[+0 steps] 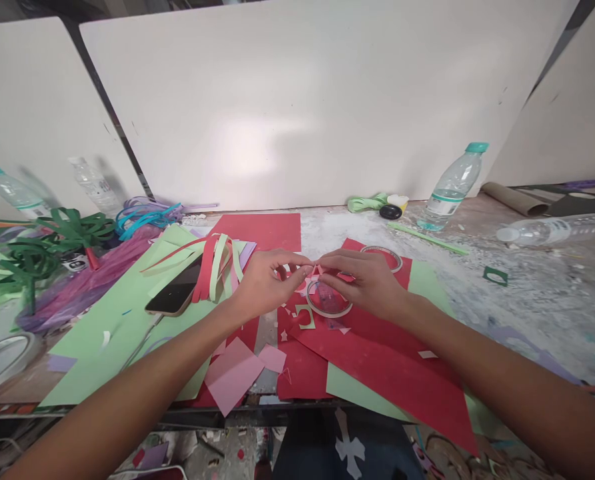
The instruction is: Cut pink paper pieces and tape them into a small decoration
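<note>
My left hand point(272, 280) and my right hand point(360, 273) meet at the fingertips, both pinching a small pink piece of paper point(318, 269). Its exact shape is partly hidden by my fingers. Just below them lies a roll of tape point(350, 308), a thin ring resting on red paper point(377, 340). Small pink paper scraps are scattered around the ring, and a green scrap with a round cut-out point(306, 317) sits to its left. Larger pink paper pieces point(234, 373) lie nearer me, below my left hand. A second tape ring point(398, 259) is partly behind my right hand.
Left of my hands, a phone point(174, 290) with a cable and looped paper strips point(208, 267) rest on light green paper point(92, 360). Bottles stand at the back left; another bottle point(450, 193) stands at back right, and one point(552, 231) lies down. A white board point(297, 100) rises behind.
</note>
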A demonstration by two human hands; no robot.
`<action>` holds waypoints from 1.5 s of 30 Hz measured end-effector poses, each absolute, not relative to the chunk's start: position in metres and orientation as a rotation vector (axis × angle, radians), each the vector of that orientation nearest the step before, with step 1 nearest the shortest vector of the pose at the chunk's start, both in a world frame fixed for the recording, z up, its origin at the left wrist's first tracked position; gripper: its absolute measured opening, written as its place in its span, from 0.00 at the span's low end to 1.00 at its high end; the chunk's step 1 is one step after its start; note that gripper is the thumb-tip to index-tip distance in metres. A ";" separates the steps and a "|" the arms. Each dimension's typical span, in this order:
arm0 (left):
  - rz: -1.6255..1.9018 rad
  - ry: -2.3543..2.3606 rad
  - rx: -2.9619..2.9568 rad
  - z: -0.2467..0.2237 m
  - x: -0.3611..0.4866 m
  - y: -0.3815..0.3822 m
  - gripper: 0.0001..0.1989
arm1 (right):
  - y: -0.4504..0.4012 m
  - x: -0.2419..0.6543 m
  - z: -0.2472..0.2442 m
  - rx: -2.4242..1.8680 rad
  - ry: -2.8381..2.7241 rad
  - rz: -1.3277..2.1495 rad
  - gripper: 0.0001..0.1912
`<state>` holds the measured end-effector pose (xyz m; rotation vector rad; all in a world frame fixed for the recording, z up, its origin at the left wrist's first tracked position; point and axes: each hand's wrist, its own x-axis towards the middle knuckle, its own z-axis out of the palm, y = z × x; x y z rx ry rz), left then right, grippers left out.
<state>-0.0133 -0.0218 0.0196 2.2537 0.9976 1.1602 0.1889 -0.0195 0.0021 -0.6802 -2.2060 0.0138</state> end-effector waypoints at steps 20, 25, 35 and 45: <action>1.071 0.890 2.056 0.019 -0.015 -0.018 0.12 | -0.022 0.189 0.003 -0.676 -2.188 0.039 0.07; 1.068 0.876 2.030 0.019 -0.015 -0.018 0.11 | -0.022 0.188 0.004 -0.650 -2.189 0.036 0.06; 1.059 0.892 2.065 0.020 -0.016 -0.019 0.11 | -0.023 0.188 0.004 -0.649 -2.194 0.056 0.06; 1.084 0.894 2.093 0.020 -0.016 -0.019 0.10 | -0.022 0.188 0.003 -0.665 -2.196 0.089 0.07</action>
